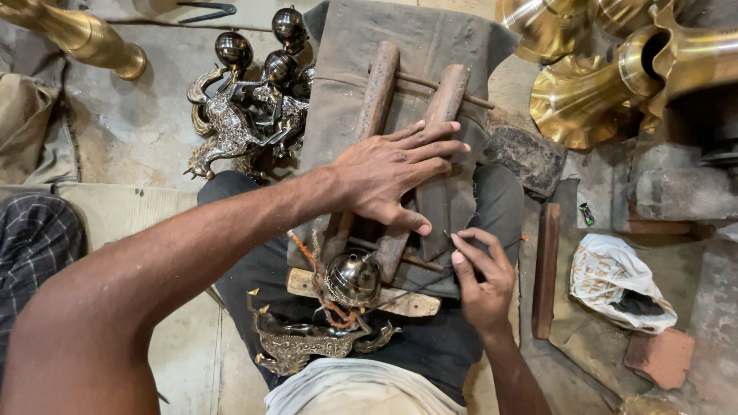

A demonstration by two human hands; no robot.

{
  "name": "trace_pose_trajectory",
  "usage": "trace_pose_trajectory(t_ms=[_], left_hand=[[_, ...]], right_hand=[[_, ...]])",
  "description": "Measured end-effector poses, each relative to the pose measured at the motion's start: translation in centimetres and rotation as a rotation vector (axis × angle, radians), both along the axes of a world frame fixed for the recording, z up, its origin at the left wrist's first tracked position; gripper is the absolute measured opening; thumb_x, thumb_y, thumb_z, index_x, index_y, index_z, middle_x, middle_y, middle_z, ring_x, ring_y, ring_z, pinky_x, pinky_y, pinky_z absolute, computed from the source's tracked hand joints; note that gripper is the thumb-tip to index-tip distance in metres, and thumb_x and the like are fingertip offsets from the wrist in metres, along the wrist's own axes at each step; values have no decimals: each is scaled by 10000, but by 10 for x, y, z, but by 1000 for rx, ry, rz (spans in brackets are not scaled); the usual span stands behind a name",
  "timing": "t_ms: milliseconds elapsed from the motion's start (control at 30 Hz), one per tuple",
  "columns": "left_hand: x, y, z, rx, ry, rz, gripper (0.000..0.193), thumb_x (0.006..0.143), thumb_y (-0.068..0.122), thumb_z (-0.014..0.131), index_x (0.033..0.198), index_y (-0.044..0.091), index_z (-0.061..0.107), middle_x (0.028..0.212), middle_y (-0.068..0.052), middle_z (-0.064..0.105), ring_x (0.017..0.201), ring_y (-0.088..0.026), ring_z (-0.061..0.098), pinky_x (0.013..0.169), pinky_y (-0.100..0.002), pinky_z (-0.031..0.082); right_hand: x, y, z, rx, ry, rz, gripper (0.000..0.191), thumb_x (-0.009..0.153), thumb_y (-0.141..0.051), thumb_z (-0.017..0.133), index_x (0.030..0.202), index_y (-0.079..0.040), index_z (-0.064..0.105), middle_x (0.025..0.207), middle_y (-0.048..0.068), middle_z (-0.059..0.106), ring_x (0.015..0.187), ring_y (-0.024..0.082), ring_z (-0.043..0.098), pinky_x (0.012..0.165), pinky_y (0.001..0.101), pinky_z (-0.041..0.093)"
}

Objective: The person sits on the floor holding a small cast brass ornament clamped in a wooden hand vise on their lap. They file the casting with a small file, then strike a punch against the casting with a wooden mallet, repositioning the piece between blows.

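Note:
My left hand [396,173] lies flat, fingers spread, on a grey cloth [407,92] draped over two wooden bars [378,88] on my lap. My right hand [480,273] is pinched on a thin metal tool [430,283], its fingertips close to my left thumb at the cloth's lower edge. Below the hands an ornate dark brass figure with a round ball [354,277] rests on my lap, with orange string [319,288] around it. A flat wooden piece [400,303] lies under the ball.
Several similar brass figures with dark balls [246,107] stand on the floor at the upper left. Polished brass horns and bells [607,84] lie at the upper right. A dark stone [526,157], a wooden stick [546,269], a crumpled white bag [619,280] and a brick piece [661,357] sit to the right.

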State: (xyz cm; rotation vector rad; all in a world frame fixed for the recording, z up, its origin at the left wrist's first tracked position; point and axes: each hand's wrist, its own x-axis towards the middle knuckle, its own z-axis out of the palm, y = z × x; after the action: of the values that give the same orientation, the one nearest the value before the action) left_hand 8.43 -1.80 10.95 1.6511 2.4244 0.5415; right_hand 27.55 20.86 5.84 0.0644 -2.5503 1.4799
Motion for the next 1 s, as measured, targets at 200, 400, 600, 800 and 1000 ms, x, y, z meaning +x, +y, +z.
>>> trace_pose_trajectory(t_ms=[200,400,600,800,1000], left_hand=[[-3,1,0,83,43,-14,989,908,840,458,1380,-22,565,1626,-151,347,1571,-326,136,1265,-565,182],[-4,1,7,4,28,-7,963,889,815,496,1335,-34,570,1634,-162,356,1582,-323,150,1275,-554,192],[-5,2,9,53,-59,-15,900,887,776,503,1340,2,579,1624,-146,365,1569,-339,154,1258,-582,202],[-3,-1,8,57,-15,-9,885,889,760,518,1290,-26,579,1627,-159,370,1579,-341,161,1257,-584,219],[-5,0,7,69,-47,-16,903,880,782,522,1274,-28,584,1608,-154,373,1564,-337,164,1254,-591,210]], right_hand=[[-2,-11,19,126,71,31,218,962,0,656,1169,17,720,1267,149,695,1148,323,717,964,383,565],[-42,-15,24,219,166,118,271,937,56,642,1202,39,694,1296,182,693,1124,361,728,892,388,601],[-16,-17,31,231,148,94,276,900,61,634,1162,10,706,1316,163,694,1121,346,741,870,363,611],[-35,-17,24,185,51,96,342,871,81,598,1191,18,702,1316,164,703,1034,304,759,810,345,616],[-22,-20,28,206,155,99,297,935,56,616,1212,7,708,1297,140,701,1109,329,743,906,366,607]])
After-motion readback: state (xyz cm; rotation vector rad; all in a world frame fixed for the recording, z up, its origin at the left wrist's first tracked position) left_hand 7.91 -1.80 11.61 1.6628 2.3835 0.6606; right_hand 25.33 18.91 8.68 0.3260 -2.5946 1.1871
